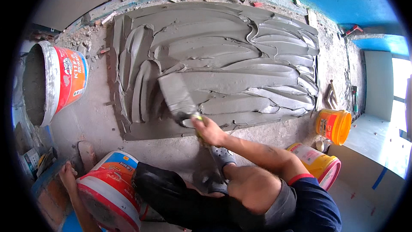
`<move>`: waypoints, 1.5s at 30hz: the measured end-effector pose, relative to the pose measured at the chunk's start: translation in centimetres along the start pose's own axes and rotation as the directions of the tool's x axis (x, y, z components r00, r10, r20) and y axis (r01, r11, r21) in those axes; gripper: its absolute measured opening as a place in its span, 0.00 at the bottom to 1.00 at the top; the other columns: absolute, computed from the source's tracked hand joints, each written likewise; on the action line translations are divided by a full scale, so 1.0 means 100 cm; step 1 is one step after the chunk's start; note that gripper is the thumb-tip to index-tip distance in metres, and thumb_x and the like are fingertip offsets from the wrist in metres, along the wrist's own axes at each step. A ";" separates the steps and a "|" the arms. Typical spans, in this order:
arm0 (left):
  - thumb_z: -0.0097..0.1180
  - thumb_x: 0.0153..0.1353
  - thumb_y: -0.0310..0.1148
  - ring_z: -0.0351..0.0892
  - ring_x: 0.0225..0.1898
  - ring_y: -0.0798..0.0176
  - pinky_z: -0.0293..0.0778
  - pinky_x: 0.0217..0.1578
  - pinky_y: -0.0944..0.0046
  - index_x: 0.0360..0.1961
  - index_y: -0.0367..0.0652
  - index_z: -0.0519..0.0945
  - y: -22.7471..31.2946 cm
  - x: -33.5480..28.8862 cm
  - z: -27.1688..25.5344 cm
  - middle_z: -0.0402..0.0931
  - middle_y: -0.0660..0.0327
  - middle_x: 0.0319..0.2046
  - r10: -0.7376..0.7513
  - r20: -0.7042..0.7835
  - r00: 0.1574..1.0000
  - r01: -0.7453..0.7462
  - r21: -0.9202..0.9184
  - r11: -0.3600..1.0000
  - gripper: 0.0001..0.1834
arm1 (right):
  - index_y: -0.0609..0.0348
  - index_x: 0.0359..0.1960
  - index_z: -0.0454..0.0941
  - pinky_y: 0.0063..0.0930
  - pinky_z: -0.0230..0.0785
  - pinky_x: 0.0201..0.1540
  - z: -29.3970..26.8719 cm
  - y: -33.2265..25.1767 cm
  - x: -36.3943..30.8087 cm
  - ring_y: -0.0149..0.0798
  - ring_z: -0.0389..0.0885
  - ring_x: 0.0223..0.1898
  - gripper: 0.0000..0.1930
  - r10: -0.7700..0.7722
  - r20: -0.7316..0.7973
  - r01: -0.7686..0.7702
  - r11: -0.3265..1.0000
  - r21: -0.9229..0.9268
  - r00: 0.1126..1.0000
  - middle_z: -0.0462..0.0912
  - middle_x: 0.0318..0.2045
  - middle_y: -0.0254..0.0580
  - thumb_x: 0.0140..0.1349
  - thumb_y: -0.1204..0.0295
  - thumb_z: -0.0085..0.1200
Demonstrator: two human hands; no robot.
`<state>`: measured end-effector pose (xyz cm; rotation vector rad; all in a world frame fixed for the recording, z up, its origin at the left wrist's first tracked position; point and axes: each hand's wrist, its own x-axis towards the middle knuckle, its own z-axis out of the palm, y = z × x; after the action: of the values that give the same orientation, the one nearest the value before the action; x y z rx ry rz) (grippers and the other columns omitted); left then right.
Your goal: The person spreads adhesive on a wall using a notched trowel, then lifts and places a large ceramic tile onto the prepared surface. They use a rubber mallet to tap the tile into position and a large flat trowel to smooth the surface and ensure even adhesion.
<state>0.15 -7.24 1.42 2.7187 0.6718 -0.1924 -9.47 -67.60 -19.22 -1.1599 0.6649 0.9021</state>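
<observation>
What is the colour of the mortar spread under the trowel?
The mortar is grey, best seen in the head view.

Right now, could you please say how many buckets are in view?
4 clearly: far-left bucket, lower-left bucket, small orange bucket at right, yellow bucket below it; others may be hidden.
</observation>
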 end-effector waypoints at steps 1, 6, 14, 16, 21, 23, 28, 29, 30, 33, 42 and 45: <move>0.49 0.69 0.41 0.65 0.17 0.67 0.62 0.22 0.63 0.18 0.40 0.70 -0.001 0.000 -0.001 0.64 0.65 0.14 -0.026 -0.004 1.000 0.026 -0.037 0.999 0.23 | 0.64 0.59 0.66 0.34 0.76 0.31 0.005 -0.017 0.004 0.37 0.79 0.25 0.31 -0.093 0.044 0.102 0.960 -0.262 0.995 0.79 0.26 0.42 0.70 0.46 0.42; 0.50 0.69 0.40 0.64 0.17 0.69 0.62 0.23 0.64 0.20 0.40 0.72 -0.012 0.001 -0.002 0.62 0.68 0.14 0.018 -0.005 1.000 -0.018 -0.121 0.992 0.21 | 0.62 0.67 0.59 0.44 0.79 0.43 -0.048 -0.049 -0.002 0.52 0.87 0.40 0.28 -0.167 -0.021 0.022 0.247 -0.969 0.986 0.86 0.38 0.56 0.70 0.59 0.40; 0.49 0.70 0.43 0.63 0.19 0.70 0.60 0.24 0.65 0.20 0.40 0.71 -0.012 0.001 -0.005 0.62 0.68 0.16 -0.010 -0.040 0.999 0.008 -0.045 0.999 0.23 | 0.59 0.57 0.70 0.35 0.78 0.30 -0.268 0.014 -0.067 0.46 0.84 0.29 0.22 -0.440 -0.614 -0.474 0.393 -0.788 0.656 0.81 0.37 0.59 0.70 0.56 0.45; 0.50 0.70 0.43 0.64 0.19 0.71 0.61 0.24 0.65 0.20 0.39 0.72 -0.008 -0.003 -0.003 0.63 0.68 0.15 -0.028 -0.020 0.999 0.023 -0.190 0.982 0.23 | 0.60 0.50 0.71 0.35 0.72 0.21 -0.267 0.024 -0.074 0.38 0.76 0.18 0.24 0.036 -0.761 -0.004 0.999 0.044 0.647 0.77 0.24 0.44 0.70 0.50 0.48; 0.51 0.70 0.41 0.65 0.18 0.71 0.62 0.23 0.66 0.21 0.39 0.73 0.012 -0.009 0.003 0.66 0.68 0.16 -0.033 -0.039 0.999 0.029 -0.092 0.995 0.21 | 0.56 0.44 0.71 0.35 0.67 0.18 -0.130 0.012 -0.028 0.34 0.71 0.16 0.24 0.089 -0.500 0.072 0.953 0.294 0.862 0.71 0.20 0.37 0.68 0.45 0.48; 0.51 0.70 0.40 0.65 0.17 0.71 0.62 0.22 0.66 0.21 0.39 0.74 0.019 -0.011 0.004 0.67 0.67 0.16 -0.067 -0.025 0.997 0.063 -0.127 0.990 0.21 | 0.58 0.46 0.71 0.35 0.67 0.19 -0.061 -0.011 0.001 0.34 0.71 0.17 0.26 -0.027 -0.322 0.072 0.989 0.126 0.946 0.73 0.21 0.37 0.68 0.44 0.47; 0.51 0.69 0.40 0.65 0.17 0.71 0.62 0.21 0.65 0.22 0.38 0.75 0.017 -0.013 0.000 0.67 0.66 0.16 -0.040 -0.046 0.998 0.040 -0.014 0.999 0.20 | 0.68 0.51 0.69 0.43 0.75 0.33 0.030 -0.093 0.035 0.47 0.83 0.26 0.31 -0.113 0.027 0.113 0.881 -0.460 0.993 0.81 0.26 0.51 0.69 0.45 0.45; 0.51 0.69 0.39 0.66 0.17 0.70 0.62 0.21 0.65 0.22 0.38 0.75 0.013 -0.012 -0.002 0.67 0.66 0.16 -0.047 -0.041 0.998 0.047 -0.007 0.999 0.20 | 0.68 0.52 0.68 0.45 0.76 0.36 0.031 -0.105 0.032 0.51 0.85 0.29 0.31 -0.147 0.093 0.173 0.807 -0.565 0.985 0.83 0.27 0.54 0.69 0.46 0.45; 0.50 0.69 0.39 0.66 0.18 0.71 0.62 0.21 0.66 0.22 0.38 0.75 0.007 -0.011 -0.003 0.67 0.66 0.16 -0.059 -0.050 0.997 0.057 -0.045 0.997 0.20 | 0.67 0.53 0.67 0.47 0.76 0.38 0.024 -0.113 0.028 0.54 0.85 0.31 0.30 -0.194 0.061 0.176 0.657 -0.733 0.979 0.83 0.29 0.57 0.69 0.48 0.44; 0.50 0.69 0.39 0.66 0.18 0.71 0.61 0.21 0.66 0.25 0.37 0.78 -0.014 -0.002 -0.003 0.68 0.65 0.16 -0.070 -0.035 0.997 0.063 -0.172 0.983 0.19 | 0.60 0.58 0.65 0.51 0.76 0.45 -0.029 -0.114 0.012 0.62 0.84 0.41 0.25 -0.309 -0.038 0.056 0.289 -0.956 0.950 0.84 0.36 0.61 0.69 0.54 0.45; 0.49 0.70 0.41 0.63 0.18 0.71 0.61 0.21 0.66 0.25 0.37 0.76 -0.021 0.006 0.000 0.63 0.67 0.16 -0.029 -0.017 0.999 0.027 -0.127 0.992 0.20 | 0.62 0.47 0.70 0.51 0.74 0.33 -0.310 -0.073 -0.031 0.56 0.81 0.33 0.22 -0.582 -0.520 -0.395 0.338 -0.854 0.626 0.81 0.28 0.58 0.69 0.53 0.44; 0.49 0.70 0.40 0.63 0.18 0.71 0.61 0.22 0.66 0.24 0.37 0.73 -0.009 0.003 0.003 0.60 0.67 0.15 -0.039 -0.106 0.994 0.037 -0.026 0.999 0.20 | 0.60 0.33 0.75 0.44 0.70 0.24 -0.343 -0.085 -0.042 0.46 0.79 0.22 0.24 -0.451 -0.699 -0.181 0.754 -0.631 0.554 0.77 0.20 0.48 0.71 0.50 0.42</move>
<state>-0.05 -6.49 0.85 2.7097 0.7510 -0.0481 -3.92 -102.66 -21.43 -2.3312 1.0264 0.3508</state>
